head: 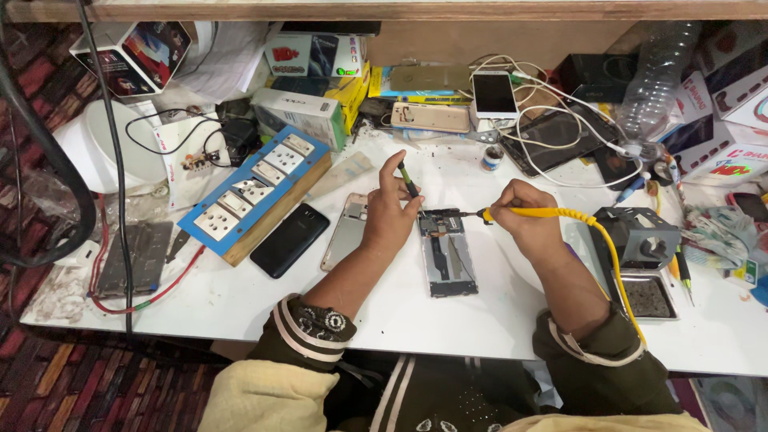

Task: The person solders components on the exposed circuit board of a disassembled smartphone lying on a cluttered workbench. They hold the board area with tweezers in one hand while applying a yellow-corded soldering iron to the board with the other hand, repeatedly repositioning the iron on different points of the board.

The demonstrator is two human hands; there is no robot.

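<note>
Fingers of the left hand (390,212) pinch slim dark tweezers (409,181) over an opened grey phone chassis (446,253) on the white table (240,300), while the right hand (520,214) grips a yellow-handled soldering iron (544,213) touching its top edge.

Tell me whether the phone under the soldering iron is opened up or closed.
Opened up. The phone lies flat with its back off, inner frame and board exposed, beneath the soldering iron.

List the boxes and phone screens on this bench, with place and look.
White phone: back centre, upright rectangle, pale blank screen.
Black phone: left of the left hand, dark glossy slab.
Grey-white box: back left, long carton.
Yellow box: beside it.
</note>
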